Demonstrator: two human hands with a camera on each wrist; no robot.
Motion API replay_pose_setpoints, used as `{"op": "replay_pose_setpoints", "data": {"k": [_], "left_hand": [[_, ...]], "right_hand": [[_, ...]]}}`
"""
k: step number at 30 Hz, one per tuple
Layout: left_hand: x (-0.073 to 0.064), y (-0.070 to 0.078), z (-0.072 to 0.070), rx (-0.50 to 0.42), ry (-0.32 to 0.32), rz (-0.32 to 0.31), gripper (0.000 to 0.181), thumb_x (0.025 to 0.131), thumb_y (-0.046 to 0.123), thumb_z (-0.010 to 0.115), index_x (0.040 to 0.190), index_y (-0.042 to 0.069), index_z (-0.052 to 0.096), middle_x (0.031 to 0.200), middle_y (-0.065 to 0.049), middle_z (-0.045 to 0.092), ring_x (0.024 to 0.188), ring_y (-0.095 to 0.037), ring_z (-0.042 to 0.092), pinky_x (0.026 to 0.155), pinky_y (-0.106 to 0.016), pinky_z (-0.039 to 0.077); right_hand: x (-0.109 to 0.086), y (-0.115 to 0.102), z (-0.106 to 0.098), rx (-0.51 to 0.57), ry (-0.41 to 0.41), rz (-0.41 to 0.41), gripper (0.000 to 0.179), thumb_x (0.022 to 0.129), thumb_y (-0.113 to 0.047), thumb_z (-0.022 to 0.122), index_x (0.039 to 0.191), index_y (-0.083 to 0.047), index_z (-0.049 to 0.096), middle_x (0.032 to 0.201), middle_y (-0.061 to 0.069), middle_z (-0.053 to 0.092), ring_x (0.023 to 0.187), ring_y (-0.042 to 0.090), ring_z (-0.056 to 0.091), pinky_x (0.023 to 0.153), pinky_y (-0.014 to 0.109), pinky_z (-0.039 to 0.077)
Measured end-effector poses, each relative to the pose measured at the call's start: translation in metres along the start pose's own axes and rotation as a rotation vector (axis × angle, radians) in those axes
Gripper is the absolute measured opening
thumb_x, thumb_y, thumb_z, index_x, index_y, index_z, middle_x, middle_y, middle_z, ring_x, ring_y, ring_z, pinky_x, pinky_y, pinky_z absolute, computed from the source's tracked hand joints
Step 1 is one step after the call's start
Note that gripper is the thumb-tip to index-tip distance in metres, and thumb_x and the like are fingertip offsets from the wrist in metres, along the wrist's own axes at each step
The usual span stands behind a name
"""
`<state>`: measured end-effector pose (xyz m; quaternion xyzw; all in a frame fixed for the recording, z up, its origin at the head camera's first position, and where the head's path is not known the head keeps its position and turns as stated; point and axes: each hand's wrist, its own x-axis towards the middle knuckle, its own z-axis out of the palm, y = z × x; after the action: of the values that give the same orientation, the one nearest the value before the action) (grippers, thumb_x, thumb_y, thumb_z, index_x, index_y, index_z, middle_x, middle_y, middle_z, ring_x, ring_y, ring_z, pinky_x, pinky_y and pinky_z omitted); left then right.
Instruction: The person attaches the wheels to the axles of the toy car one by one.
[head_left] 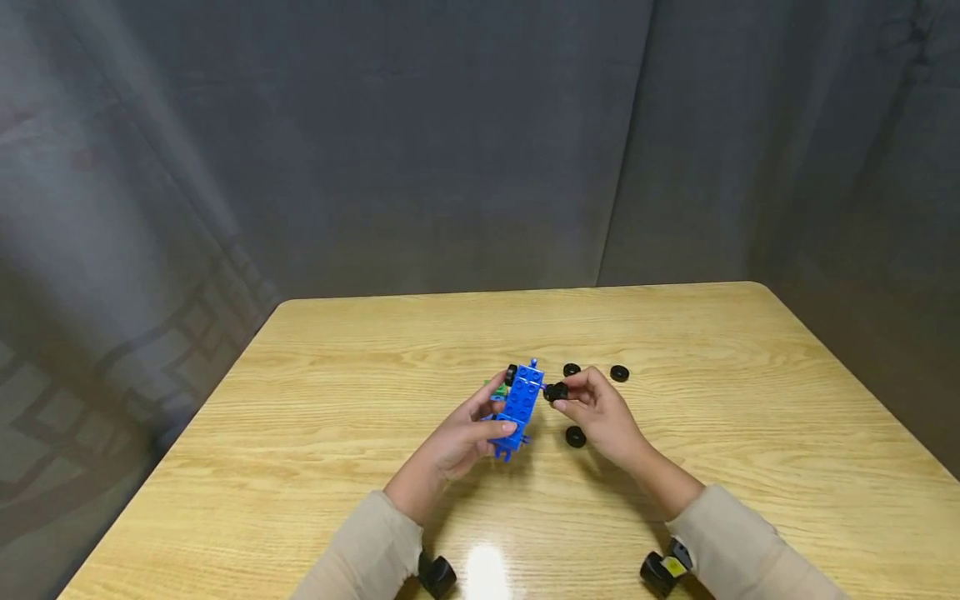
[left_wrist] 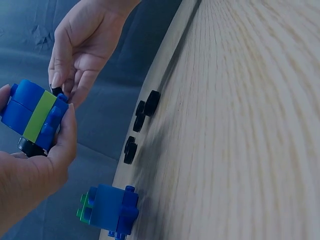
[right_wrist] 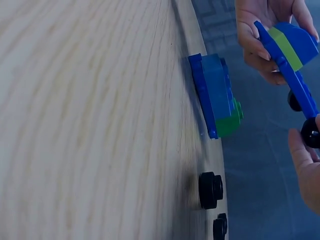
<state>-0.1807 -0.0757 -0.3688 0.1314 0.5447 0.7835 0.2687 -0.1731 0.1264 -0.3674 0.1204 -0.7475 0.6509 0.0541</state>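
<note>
My left hand [head_left: 468, 437] grips a toy car [head_left: 521, 396] of blue building blocks, tilted, with its studded face toward the head camera. A yellow-green layer runs through the car, as the left wrist view shows. One black wheel [head_left: 512, 375] sits on the car's left side. My right hand [head_left: 603, 421] pinches another black wheel [head_left: 555, 392] between thumb and fingers, right at the end of an axle stub on the car's right side. In the right wrist view this wheel [right_wrist: 311, 132] is at the car's lower end, beside the fingertips.
A second block build [right_wrist: 215, 95], blue with green on top, stands on the wooden table [head_left: 337, 350], mostly hidden behind my left hand in the head view. Several loose black wheels lie near my right hand, among them a near wheel [head_left: 576, 437] and a far wheel [head_left: 619, 373].
</note>
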Motion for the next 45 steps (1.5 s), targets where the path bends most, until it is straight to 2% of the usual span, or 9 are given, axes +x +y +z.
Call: {"op": "replay_pose_setpoints", "data": {"k": [11, 18, 20, 23, 27, 33, 39, 45], "left_hand": [[-0.001, 0.003, 0.003, -0.008, -0.024, -0.009, 0.076, 0.078, -0.002, 0.053, 0.139, 0.021, 0.015, 0.108, -0.011, 0.029, 0.091, -0.021, 0.049, 0.073, -0.031, 0.045], [-0.001, 0.003, 0.004, 0.017, -0.026, -0.022, 0.075, 0.078, 0.002, 0.055, 0.139, 0.020, 0.015, 0.109, -0.011, 0.027, 0.091, -0.021, 0.047, 0.071, -0.031, 0.045], [-0.001, 0.003, 0.005, 0.059, -0.017, -0.025, 0.075, 0.079, 0.004, 0.055, 0.139, 0.022, 0.015, 0.109, -0.011, 0.028, 0.090, -0.020, 0.045, 0.070, -0.030, 0.044], [-0.001, 0.003, 0.005, 0.168, 0.011, -0.026, 0.073, 0.081, 0.008, 0.057, 0.139, 0.023, 0.016, 0.107, -0.010, 0.031, 0.089, -0.019, 0.044, 0.068, -0.029, 0.042], [-0.002, 0.004, 0.006, 0.300, 0.043, -0.010, 0.072, 0.081, 0.013, 0.060, 0.139, 0.020, 0.019, 0.106, -0.011, 0.038, 0.089, -0.018, 0.044, 0.072, -0.032, 0.043], [-0.005, 0.005, 0.009, 0.397, 0.055, 0.058, 0.072, 0.079, 0.016, 0.063, 0.137, 0.011, 0.021, 0.104, -0.011, 0.047, 0.090, -0.016, 0.046, 0.076, -0.030, 0.044], [-0.005, 0.004, 0.012, 0.579, 0.057, 0.145, 0.070, 0.081, 0.016, 0.061, 0.137, 0.006, 0.021, 0.097, -0.009, 0.055, 0.087, -0.015, 0.052, 0.079, -0.029, 0.042], [-0.007, 0.005, 0.015, 0.621, 0.043, 0.152, 0.067, 0.082, 0.011, 0.059, 0.135, 0.000, 0.019, 0.097, -0.013, 0.057, 0.088, -0.018, 0.054, 0.081, -0.031, 0.042]], "right_hand": [[0.000, -0.004, 0.005, -0.009, -0.003, 0.000, 0.024, 0.076, 0.013, 0.054, 0.097, 0.012, 0.041, 0.094, 0.023, 0.051, 0.082, 0.015, 0.054, 0.071, 0.019, 0.046], [0.001, -0.003, 0.004, -0.024, -0.005, -0.010, 0.024, 0.078, 0.011, 0.055, 0.098, 0.011, 0.042, 0.095, 0.021, 0.050, 0.083, 0.016, 0.054, 0.070, 0.018, 0.046], [0.001, -0.003, 0.004, -0.013, 0.000, -0.003, 0.025, 0.078, 0.010, 0.055, 0.099, 0.010, 0.042, 0.095, 0.021, 0.049, 0.083, 0.017, 0.053, 0.071, 0.019, 0.046], [0.001, -0.003, 0.005, 0.002, 0.003, 0.000, 0.024, 0.079, 0.009, 0.054, 0.100, 0.010, 0.042, 0.097, 0.022, 0.049, 0.084, 0.015, 0.053, 0.072, 0.022, 0.046], [-0.002, -0.003, 0.007, 0.031, -0.008, -0.021, 0.024, 0.082, 0.010, 0.049, 0.103, 0.011, 0.039, 0.100, 0.027, 0.049, 0.081, 0.009, 0.056, 0.073, 0.028, 0.047], [-0.004, -0.001, 0.012, 0.103, 0.012, -0.070, 0.023, 0.081, 0.017, 0.043, 0.103, 0.013, 0.035, 0.100, 0.030, 0.045, 0.078, 0.005, 0.057, 0.074, 0.029, 0.047], [-0.004, 0.002, 0.018, 0.116, 0.102, -0.091, 0.022, 0.079, 0.019, 0.044, 0.100, 0.014, 0.039, 0.100, 0.026, 0.045, 0.074, 0.007, 0.056, 0.072, 0.024, 0.047], [-0.005, 0.004, 0.021, 0.080, 0.151, -0.125, 0.020, 0.077, 0.020, 0.047, 0.096, 0.014, 0.044, 0.095, 0.025, 0.048, 0.070, 0.008, 0.056, 0.069, 0.025, 0.048]]}}
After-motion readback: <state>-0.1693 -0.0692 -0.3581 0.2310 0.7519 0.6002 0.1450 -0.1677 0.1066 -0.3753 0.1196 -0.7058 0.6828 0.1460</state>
